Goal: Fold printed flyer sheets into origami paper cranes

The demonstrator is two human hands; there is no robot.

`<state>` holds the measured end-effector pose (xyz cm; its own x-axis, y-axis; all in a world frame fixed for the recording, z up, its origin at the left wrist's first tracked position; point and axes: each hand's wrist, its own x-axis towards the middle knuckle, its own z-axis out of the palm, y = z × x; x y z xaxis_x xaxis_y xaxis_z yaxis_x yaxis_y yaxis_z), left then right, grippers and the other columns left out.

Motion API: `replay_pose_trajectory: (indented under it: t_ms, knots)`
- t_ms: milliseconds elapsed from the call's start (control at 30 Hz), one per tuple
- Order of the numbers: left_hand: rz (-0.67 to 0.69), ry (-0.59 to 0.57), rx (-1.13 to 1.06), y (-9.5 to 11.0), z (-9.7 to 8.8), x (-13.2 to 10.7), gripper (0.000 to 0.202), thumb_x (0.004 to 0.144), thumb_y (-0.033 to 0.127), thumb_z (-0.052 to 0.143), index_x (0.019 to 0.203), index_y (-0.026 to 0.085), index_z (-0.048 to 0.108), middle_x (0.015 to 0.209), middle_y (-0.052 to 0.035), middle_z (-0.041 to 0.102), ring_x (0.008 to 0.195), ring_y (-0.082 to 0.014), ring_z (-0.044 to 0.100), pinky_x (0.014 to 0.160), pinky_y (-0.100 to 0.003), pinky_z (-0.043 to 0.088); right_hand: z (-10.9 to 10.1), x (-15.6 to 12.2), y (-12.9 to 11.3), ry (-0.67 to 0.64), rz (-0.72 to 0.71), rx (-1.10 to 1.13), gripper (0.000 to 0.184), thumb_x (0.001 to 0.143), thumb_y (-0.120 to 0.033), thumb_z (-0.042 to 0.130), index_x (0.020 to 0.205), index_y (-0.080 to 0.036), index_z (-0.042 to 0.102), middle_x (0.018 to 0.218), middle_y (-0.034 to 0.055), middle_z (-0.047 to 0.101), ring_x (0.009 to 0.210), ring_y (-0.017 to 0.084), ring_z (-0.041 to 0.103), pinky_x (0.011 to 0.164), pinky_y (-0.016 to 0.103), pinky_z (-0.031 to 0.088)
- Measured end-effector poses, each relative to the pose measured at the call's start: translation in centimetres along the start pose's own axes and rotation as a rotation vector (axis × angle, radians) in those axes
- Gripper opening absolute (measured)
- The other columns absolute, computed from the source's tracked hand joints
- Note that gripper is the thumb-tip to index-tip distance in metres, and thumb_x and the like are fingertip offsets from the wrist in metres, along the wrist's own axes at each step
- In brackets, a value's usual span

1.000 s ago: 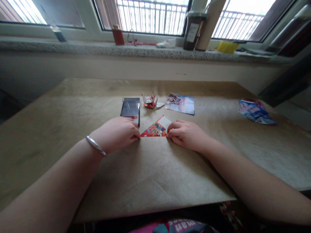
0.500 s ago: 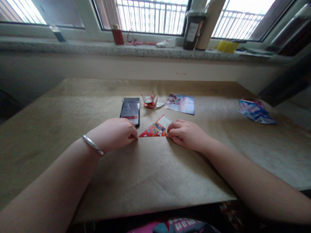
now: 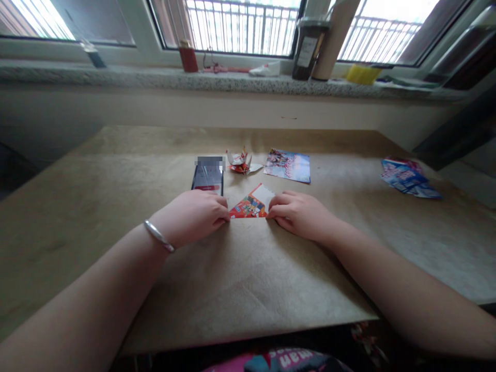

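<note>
Pinching the two lower corners of a folded paper triangle [image 3: 250, 205], printed red and orange with a white patch near its tip, between the left grip [image 3: 189, 217] and the right grip [image 3: 300, 214]: fingers curled and closed on the paper, thumbs hidden, both grips low against the bench [image 3: 248, 289]. Probably mid-fold, judging by the shape, with a firm crease along the long lower edge called for next. Just beyond the left grip, a smartphone [image 3: 207, 178] lying flat. Beyond the triangle, a small folded paper figure [image 3: 239, 163] and a flat printed sheet [image 3: 287, 166]. Well off to the right, a loose heap of blue printed paper [image 3: 406, 178].
</note>
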<state>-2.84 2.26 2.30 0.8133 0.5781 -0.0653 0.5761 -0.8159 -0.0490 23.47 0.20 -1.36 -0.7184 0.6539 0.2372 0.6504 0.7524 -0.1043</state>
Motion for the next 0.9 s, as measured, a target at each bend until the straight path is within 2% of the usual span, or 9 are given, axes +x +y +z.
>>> replay_pose_trajectory:
  t_ms: [233, 333, 400, 467, 533, 700, 900]
  knots:
    - [-0.042, -0.028, 0.023, 0.1, -0.6, -0.2, 0.019, 0.08, 0.015, 0.052, 0.075, 0.02, 0.07, 0.083, -0.0024, 0.068, 0.073, -0.0146, 0.061, 0.067, -0.024, 0.046, -0.3, -0.4, 0.4, -0.023, 0.035, 0.003, 0.02, 0.082, -0.013, 0.05, 0.085, -0.022, 0.067, 0.097, 0.0042, 0.066, 0.088, 0.016, 0.057, 0.071, 0.027, 0.043]
    - [-0.047, 0.008, 0.064, 0.5, -0.7, -0.1, 0.021, 0.084, 0.019, 0.051, 0.073, 0.017, 0.068, 0.083, -0.0043, 0.067, 0.071, -0.0141, 0.06, 0.068, -0.025, 0.046, -0.2, -0.3, 0.3, -0.008, 0.016, -0.011, 0.021, 0.083, -0.013, 0.049, 0.089, -0.021, 0.067, 0.098, 0.0054, 0.066, 0.087, 0.017, 0.056, 0.072, 0.028, 0.043]
    - [0.014, 0.068, 0.065, 0.9, -0.4, 0.1, 0.021, 0.087, 0.021, 0.047, 0.082, 0.017, 0.068, 0.088, -0.0044, 0.066, 0.076, -0.0148, 0.06, 0.074, -0.027, 0.047, -0.1, -0.1, 0.3, 0.013, -0.003, -0.023, 0.023, 0.084, -0.014, 0.047, 0.093, -0.021, 0.067, 0.099, 0.0058, 0.066, 0.087, 0.017, 0.055, 0.074, 0.029, 0.043]
    - [0.106, 0.122, 0.032, 1.3, 0.2, 0.4, 0.022, 0.087, 0.022, 0.049, 0.103, 0.021, 0.064, 0.104, -0.0043, 0.064, 0.09, -0.0179, 0.059, 0.081, -0.03, 0.047, 0.2, 0.1, 0.2, 0.034, -0.027, -0.029, 0.024, 0.085, -0.015, 0.046, 0.097, -0.021, 0.067, 0.1, 0.0057, 0.066, 0.085, 0.017, 0.055, 0.075, 0.03, 0.044]
    - [0.137, 0.158, 0.012, 1.6, 1.1, 0.8, 0.029, 0.089, 0.021, 0.047, 0.115, 0.024, 0.059, 0.109, -0.0038, 0.062, 0.094, -0.0186, 0.057, 0.082, -0.032, 0.048, 0.5, 0.4, 0.1, 0.043, -0.047, -0.03, 0.025, 0.086, -0.016, 0.045, 0.099, -0.022, 0.066, 0.1, 0.0055, 0.066, 0.084, 0.017, 0.054, 0.076, 0.03, 0.044]
    - [0.147, 0.243, 0.023, 1.9, 2.8, 1.5, 0.026, 0.089, 0.018, 0.043, 0.109, 0.019, 0.061, 0.103, -0.0071, 0.061, 0.092, -0.0198, 0.054, 0.08, -0.033, 0.048, 0.8, 0.8, -0.1, 0.035, -0.047, -0.03, 0.025, 0.086, -0.015, 0.046, 0.098, -0.022, 0.066, 0.101, 0.0056, 0.066, 0.088, 0.018, 0.054, 0.078, 0.03, 0.044]
    - [0.111, 0.248, -0.035, 1.9, 2.7, 1.5, 0.024, 0.089, 0.017, 0.044, 0.103, 0.018, 0.063, 0.102, -0.0064, 0.061, 0.09, -0.0194, 0.055, 0.08, -0.033, 0.049, 0.0, 0.5, -0.2, -0.01, 0.02, -0.028, 0.021, 0.082, -0.014, 0.049, 0.086, -0.022, 0.067, 0.095, 0.0055, 0.066, 0.084, 0.017, 0.057, 0.072, 0.028, 0.043]
